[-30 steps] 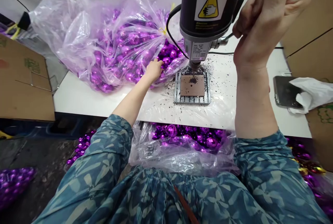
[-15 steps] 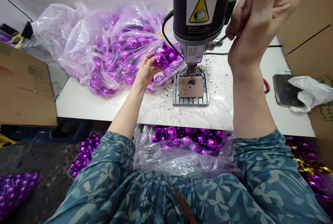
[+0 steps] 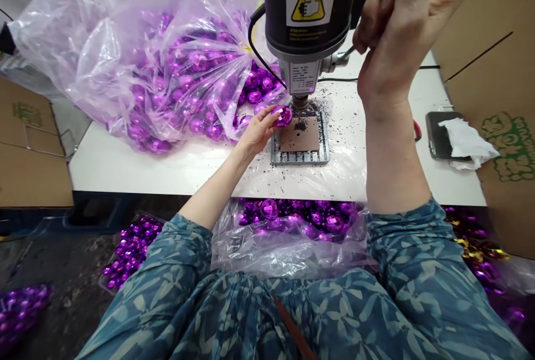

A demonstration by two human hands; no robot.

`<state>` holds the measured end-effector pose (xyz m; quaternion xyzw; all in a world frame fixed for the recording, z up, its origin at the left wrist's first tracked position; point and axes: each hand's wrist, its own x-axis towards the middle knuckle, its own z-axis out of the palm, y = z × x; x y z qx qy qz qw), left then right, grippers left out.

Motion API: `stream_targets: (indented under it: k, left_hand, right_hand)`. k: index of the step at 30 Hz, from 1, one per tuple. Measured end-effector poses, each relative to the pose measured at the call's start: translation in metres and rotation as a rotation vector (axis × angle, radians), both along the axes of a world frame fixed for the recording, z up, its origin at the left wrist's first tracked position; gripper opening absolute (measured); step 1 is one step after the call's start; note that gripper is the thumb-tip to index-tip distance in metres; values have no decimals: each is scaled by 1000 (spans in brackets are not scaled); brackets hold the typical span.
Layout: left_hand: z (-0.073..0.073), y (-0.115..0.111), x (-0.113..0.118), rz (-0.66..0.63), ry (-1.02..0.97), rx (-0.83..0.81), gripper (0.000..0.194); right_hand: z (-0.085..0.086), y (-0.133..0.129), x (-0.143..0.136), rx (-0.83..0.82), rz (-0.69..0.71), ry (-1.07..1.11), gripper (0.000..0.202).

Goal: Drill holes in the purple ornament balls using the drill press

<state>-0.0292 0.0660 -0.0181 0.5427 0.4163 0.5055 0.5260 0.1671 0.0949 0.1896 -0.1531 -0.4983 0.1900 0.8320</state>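
Observation:
Between the fingertips of my left hand (image 3: 261, 130) is a shiny purple faceted ball (image 3: 282, 116), held at the left edge of the drill press base (image 3: 299, 157). A brown square plate (image 3: 307, 142) with a small hole and dark shavings lies on that base. Above it stands the black drill press (image 3: 311, 14) with a yellow warning sign; its chuck points down at the plate. My right hand (image 3: 397, 20) is raised beside the motor housing, fingers closed round the feed lever (image 3: 348, 54), whose grip end is hidden in the hand.
A big clear plastic bag (image 3: 167, 70) of purple balls covers the table's left side. Another open bag (image 3: 292, 243) of balls sits below the front edge. At right lie a phone (image 3: 441, 136) and crumpled tissue (image 3: 470, 140); cardboard boxes (image 3: 33, 165) flank the table.
My left hand has drawn the purple ball out of the bag's mouth and carried it right to the drill press base. My right hand stays on the lever. The view has shifted slightly.

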Motion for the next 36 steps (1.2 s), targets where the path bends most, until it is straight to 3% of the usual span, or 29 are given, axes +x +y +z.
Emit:
stream_targets:
  k: [8,15,21,26,36]
  left_hand:
    - [-18,0,18,-5,49,132,65]
    - [-29,-5,28,-29,55,171,70]
    - [-33,-12,37,-34,118,274,68]
    - [-35,-21,45,-41,196,383,68]
    - [-33,-28,55,28,163,352,65]
  right_hand:
    - [1,-4,-2,-52,-64,-74,60]
    - [0,-4,-4,-50,-6,-60,60]
    - [1,-5,-1,-30,-13,2,57]
    - [4,-14,10,-61,168,-55,61]
    - [2,-19,10,-22,154,-49,60]
